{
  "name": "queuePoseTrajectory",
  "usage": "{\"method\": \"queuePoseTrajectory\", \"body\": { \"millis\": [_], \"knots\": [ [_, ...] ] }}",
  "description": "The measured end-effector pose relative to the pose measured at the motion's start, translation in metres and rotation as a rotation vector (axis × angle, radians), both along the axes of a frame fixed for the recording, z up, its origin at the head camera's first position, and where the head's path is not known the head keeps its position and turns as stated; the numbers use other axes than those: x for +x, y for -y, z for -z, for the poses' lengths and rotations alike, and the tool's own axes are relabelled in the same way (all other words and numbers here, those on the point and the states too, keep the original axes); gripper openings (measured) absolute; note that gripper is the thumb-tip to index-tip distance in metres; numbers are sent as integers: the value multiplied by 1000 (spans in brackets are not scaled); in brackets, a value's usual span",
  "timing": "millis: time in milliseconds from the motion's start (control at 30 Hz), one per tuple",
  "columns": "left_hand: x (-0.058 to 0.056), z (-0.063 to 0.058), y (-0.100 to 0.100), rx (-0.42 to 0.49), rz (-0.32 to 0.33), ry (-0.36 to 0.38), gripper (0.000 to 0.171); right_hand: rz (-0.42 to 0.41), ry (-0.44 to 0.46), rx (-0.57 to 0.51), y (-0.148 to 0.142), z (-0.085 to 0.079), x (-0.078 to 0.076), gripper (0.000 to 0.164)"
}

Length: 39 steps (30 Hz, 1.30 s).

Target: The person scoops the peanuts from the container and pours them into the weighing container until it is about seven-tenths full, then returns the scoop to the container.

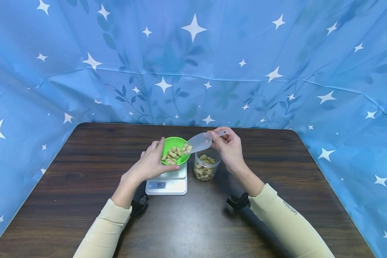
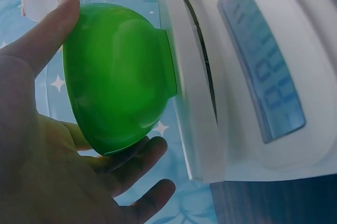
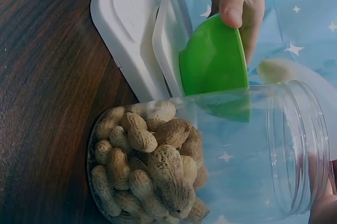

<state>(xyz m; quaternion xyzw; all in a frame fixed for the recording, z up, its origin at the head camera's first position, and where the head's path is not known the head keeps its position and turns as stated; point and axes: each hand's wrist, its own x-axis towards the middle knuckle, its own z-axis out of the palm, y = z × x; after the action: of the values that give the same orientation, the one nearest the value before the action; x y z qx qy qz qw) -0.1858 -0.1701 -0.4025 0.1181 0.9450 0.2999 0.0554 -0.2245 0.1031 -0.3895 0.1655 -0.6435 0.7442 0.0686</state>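
Observation:
A green bowl (image 1: 174, 142) with peanuts (image 1: 171, 155) in it sits on a white kitchen scale (image 1: 175, 188). My left hand (image 1: 149, 162) holds the bowl from its left side, with the thumb (image 2: 63, 21) at the rim and the fingers around the other side. In my right hand (image 1: 229, 151) is the handle of a translucent scoop (image 1: 201, 142), tilted down to the left. Several peanuts lie at the scoop's tip, over the bowl's right rim. Below the right hand stands a clear jar (image 3: 231, 155), partly filled with peanuts.
The scale's display (image 1: 157, 185) is lit with digits. All this stands on a dark wooden table (image 1: 271, 161), with a blue star-patterned cloth (image 1: 193, 64) hanging behind its far edge. The jar is close to the right of the scale.

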Motion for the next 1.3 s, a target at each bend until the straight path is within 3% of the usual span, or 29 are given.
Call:
{"method": "queuePoseTrajectory", "body": {
  "millis": [500, 733, 1100, 1300],
  "knots": [
    [-4, 3, -5, 55, -3, 16, 124, -51, -253, 104, -6, -21, 5, 11],
    [-3, 4, -6, 56, -5, 23, 124, -40, -241, 79, -17, -28, 9, 12],
    [-2, 4, -7, 62, 0, 6, 124, 61, -206, -1, -49, -30, 9, 15],
    [-2, 5, -7, 60, -3, 6, 124, 83, -197, 50, -58, -25, 7, 17]
  ]
}}
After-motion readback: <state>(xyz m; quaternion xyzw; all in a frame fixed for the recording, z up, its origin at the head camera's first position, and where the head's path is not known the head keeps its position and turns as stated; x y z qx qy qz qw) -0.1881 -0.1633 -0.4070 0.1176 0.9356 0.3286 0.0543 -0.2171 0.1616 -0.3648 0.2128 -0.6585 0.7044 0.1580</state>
